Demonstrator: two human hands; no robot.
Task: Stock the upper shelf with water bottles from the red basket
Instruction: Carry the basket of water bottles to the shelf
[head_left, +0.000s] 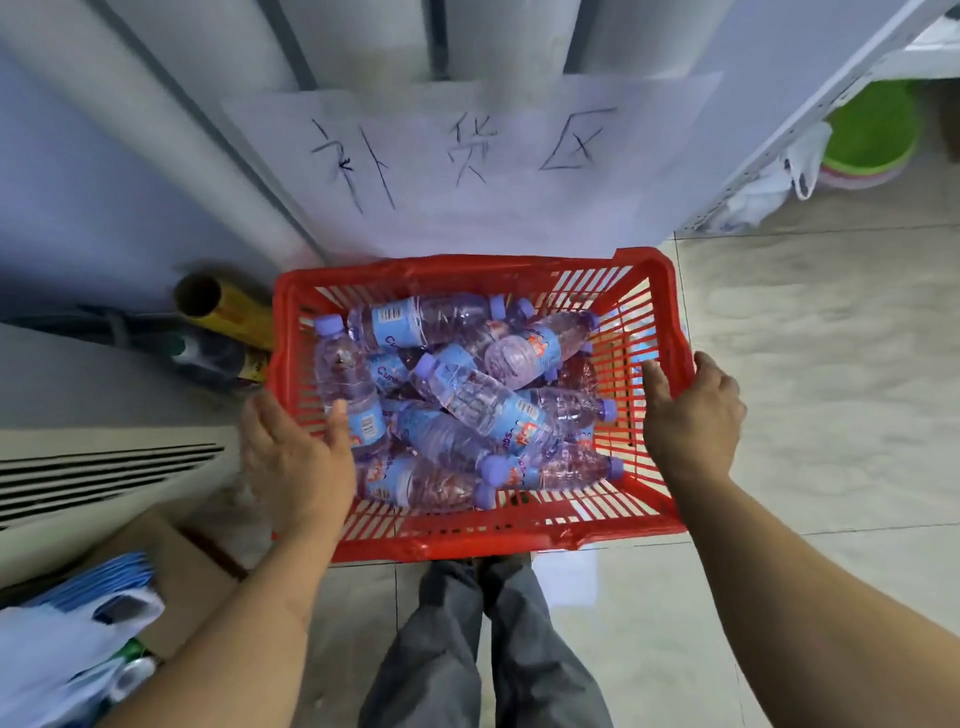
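A red plastic basket (519, 538) sits low in front of my legs, close to the wall. Several clear water bottles (483, 400) with blue labels and purple caps lie jumbled inside it. My left hand (296, 457) is at the basket's left rim, fingers straight, thumb pointing inward over a bottle; it is slightly blurred. My right hand (693, 410) is at the right rim, thumb inside the basket and fingers outside, not clearly clasping it. The upper shelf is out of view.
A paper sign with handwritten characters (462, 150) hangs on the wall behind the basket. A gold roll (218, 306) and dark bottles lie left of it. A cardboard box (176, 566) and bags stand at lower left. A white shelf upright (810, 114) and green basins (872, 130) are at upper right.
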